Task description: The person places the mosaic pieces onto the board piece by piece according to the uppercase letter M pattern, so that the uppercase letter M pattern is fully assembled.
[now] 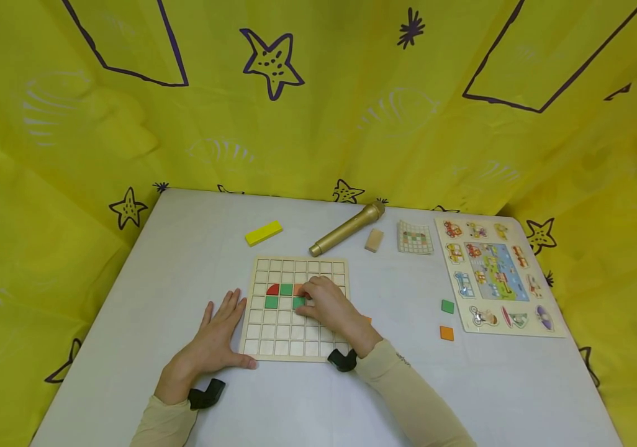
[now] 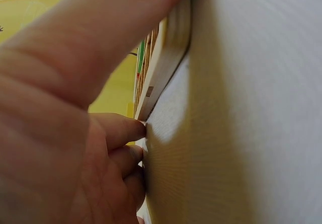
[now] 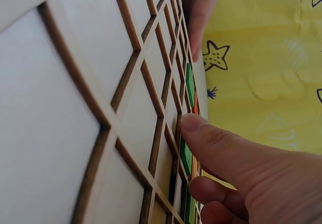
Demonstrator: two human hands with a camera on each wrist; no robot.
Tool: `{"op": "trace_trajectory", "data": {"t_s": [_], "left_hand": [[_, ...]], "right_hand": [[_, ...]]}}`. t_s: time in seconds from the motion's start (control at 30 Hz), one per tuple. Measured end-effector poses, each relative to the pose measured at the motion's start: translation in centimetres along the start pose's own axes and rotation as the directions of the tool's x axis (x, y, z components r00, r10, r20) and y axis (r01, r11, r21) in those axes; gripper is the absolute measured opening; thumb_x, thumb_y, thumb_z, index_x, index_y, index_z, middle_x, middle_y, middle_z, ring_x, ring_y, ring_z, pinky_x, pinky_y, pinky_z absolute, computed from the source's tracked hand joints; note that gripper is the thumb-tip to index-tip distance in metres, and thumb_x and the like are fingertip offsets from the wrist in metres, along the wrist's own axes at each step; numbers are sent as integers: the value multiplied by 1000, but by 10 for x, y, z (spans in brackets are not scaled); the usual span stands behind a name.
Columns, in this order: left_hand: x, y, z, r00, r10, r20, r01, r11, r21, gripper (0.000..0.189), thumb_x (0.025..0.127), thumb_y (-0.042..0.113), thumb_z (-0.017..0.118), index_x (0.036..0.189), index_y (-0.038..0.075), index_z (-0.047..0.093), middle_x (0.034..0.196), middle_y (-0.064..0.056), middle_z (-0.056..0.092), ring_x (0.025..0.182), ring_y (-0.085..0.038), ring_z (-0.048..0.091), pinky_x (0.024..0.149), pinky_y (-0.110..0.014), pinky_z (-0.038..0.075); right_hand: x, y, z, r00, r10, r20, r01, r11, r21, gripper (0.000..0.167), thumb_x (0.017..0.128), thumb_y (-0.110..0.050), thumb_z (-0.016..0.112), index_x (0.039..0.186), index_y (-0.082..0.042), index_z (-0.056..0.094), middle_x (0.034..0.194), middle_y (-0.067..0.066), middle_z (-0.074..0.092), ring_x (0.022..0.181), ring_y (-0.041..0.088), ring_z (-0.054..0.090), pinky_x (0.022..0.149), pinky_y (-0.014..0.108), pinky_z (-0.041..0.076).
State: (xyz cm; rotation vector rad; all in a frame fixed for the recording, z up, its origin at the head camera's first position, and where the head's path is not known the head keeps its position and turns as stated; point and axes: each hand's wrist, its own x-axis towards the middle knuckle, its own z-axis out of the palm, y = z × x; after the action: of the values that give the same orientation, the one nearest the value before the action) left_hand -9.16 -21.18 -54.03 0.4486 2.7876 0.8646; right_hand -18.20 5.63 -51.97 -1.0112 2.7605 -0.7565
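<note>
A light wooden grid board [image 1: 279, 356] lies on the table. In its cells sit a red quarter-round tile [image 1: 273, 289], a green tile [image 1: 286, 290], another green tile [image 1: 271, 302] and an orange tile [image 1: 297, 290]. My right hand [image 1: 326, 304] is over the board, thumb and forefinger at opposite edges of a further green tile [image 1: 298, 302], pinching it low in its cell. In the right wrist view that green tile [image 3: 186, 156] shows between thumb and fingertips. My left hand [image 1: 218, 338] rests flat with fingers spread, thumb along the board's front edge and fingertips by its left side.
Behind the board lie a yellow block [image 1: 264, 233], a gold microphone [image 1: 346, 230], a small wooden block [image 1: 374, 240] and a pattern card [image 1: 415, 237]. A vehicle puzzle board [image 1: 455, 285] is at right, near a loose green tile [image 1: 447, 307] and an orange tile [image 1: 446, 333].
</note>
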Motion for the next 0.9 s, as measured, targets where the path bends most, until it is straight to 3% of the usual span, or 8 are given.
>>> {"op": "trace_trajectory", "data": {"t_s": [0.23,0.4,0.73,0.9], "left_hand": [[0,0,1,1000,2,0,-2,1000,-4,134,56,64,85,151,-7,22,160,-23,8,146,-37,1,111,-59,-6],[0,1,1,1000,3,0,-3,1000,-4,133,57,62,85,151,-8,22,159,-23,8,146,-37,2,111,-59,-5],[0,3,-1,1000,-3,5,3,1000,8,131,58,60,86,151,-8,22,159,-24,8,146,-37,2,111,-60,-5],[0,2,-1,1000,-3,2,3,1000,6,132,58,61,86,151,-8,22,159,-24,8,146,-37,1,111,-60,-5]], "right_hand": [[-9,7,-10,998,66,-16,-66,997,37,30,84,-31,78,102,-9,70,88,-3,58,85,15,49,76,31,45],[-24,25,-24,991,119,-66,-115,991,68,29,84,-26,79,103,-6,71,90,-1,60,89,18,52,79,34,46],[-72,78,-58,955,237,-176,-226,971,82,28,83,-22,80,103,-3,72,87,0,61,84,20,54,75,38,46],[-96,101,-72,927,323,-193,-311,946,92,29,85,-22,78,105,-2,72,88,2,61,81,21,53,72,37,45]]}}
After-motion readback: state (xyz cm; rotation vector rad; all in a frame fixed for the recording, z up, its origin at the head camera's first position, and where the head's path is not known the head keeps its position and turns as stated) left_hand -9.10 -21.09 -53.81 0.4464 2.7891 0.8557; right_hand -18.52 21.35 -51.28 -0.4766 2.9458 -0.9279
